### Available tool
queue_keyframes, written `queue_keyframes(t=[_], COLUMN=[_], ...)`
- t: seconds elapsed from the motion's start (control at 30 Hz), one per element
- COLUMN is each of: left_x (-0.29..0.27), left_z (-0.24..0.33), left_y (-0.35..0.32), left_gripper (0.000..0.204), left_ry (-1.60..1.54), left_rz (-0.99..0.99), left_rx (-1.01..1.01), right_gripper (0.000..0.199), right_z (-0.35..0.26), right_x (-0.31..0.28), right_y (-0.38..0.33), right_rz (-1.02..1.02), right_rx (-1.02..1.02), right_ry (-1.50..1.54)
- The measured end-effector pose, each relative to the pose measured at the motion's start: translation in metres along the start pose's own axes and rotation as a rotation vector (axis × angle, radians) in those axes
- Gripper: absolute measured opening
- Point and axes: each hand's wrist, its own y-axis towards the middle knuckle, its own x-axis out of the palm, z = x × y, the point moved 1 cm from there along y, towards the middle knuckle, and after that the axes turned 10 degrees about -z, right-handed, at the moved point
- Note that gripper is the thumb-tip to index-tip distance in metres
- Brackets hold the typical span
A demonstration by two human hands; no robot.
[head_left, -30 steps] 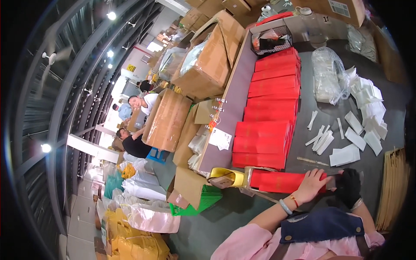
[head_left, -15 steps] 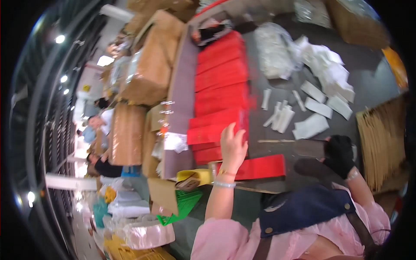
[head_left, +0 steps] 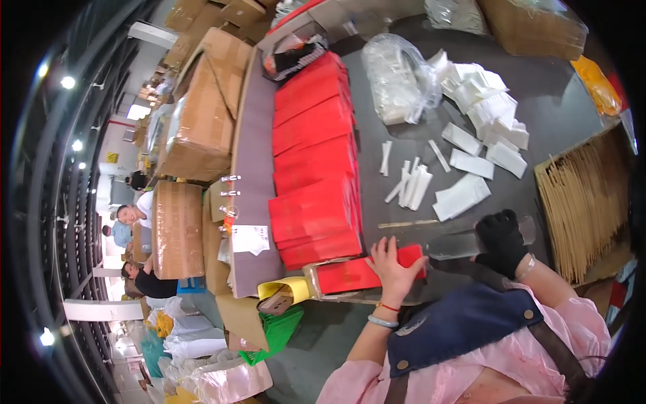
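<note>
My bare left hand (head_left: 396, 271) lies with spread fingers on a flat red packet (head_left: 346, 275) near the table's front edge. My right hand (head_left: 501, 237), in a black glove, is closed with curled fingers over a clear plastic sleeve (head_left: 447, 246) that shows on both sides of it. Whatever is inside those fingers is hidden. Beyond my left hand, a long row of overlapping red packets (head_left: 316, 158) runs away along the low grey side wall. White folded cards (head_left: 463, 196) and narrow white strips (head_left: 416, 187) are scattered ahead of my right hand.
A clear bag of white pieces (head_left: 397, 81) and a heap of white cards (head_left: 488, 97) lie farther back. To the right stands a box of brown card sheets (head_left: 579, 215). A yellow roll (head_left: 286, 291) sits at the left front corner. Large cartons (head_left: 202, 111) stand beyond the wall.
My left hand has come down and right, from above the red row onto the flat packet near the edge. The gloved hand has shifted left over the plastic sleeve. The whole view has shifted.
</note>
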Motion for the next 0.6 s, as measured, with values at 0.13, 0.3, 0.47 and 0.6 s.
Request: queue_keyframes(t=[0.13,0.3,0.47,0.6], left_x=[0.007,0.026,0.022,0.017], left_z=[0.000,-0.006,-0.013,-0.011], left_y=[-0.004,-0.005,-0.006,-0.003], left_gripper=[0.090,0.085,0.087,0.090], left_ry=[0.054,-0.042,-0.039,0.023], left_rz=[-0.046,-0.019,-0.038,-0.104], left_rx=[-0.027,0.024,0.000,-0.026], right_gripper=[0.059,0.066,0.063,0.063], right_z=[0.008,0.006,0.002,-0.011], right_x=[0.021,0.021,0.035,0.061], right_y=[-0.001,-0.010,-0.006,0.017], right_rz=[-0.100,-0.094,-0.006,-0.004], right_rx=[0.042,0.077,-0.034,-0.111], right_ry=[0.001,-0.019,-0.029,0.006])
